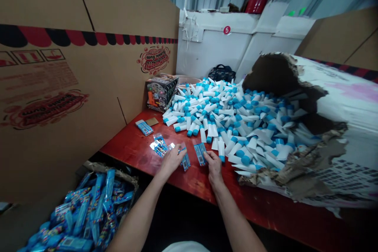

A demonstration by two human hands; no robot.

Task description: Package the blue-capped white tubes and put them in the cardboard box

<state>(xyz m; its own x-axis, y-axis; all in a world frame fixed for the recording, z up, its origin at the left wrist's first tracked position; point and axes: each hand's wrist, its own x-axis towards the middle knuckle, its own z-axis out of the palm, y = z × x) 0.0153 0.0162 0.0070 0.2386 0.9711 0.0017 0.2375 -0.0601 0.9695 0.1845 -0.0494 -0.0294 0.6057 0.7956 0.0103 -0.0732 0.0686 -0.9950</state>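
My left hand (171, 160) pinches a blue printed plastic sleeve (186, 163) just above the red table (191, 181). In my right hand (214, 166) is another blue printed sleeve (200, 153), gripped at its right edge between thumb and fingers. Several loose shiny sleeves (160, 144) lie beside my left hand. A neat stack of blue sleeves (144, 127) sits farther left on the table. Behind both hands spreads a big heap of white tubes with blue caps (212, 106); its nearest tubes lie close to my right hand.
A torn white carton (348, 126) lies on its side at the right, spilling tubes. Tall cardboard boxes (97, 67) wall the left. Below the table edge, a carton (130, 179) holds wrapped blue tubes (85, 208). A small printed box (162, 92) and a dark bag (222, 73) stand behind.
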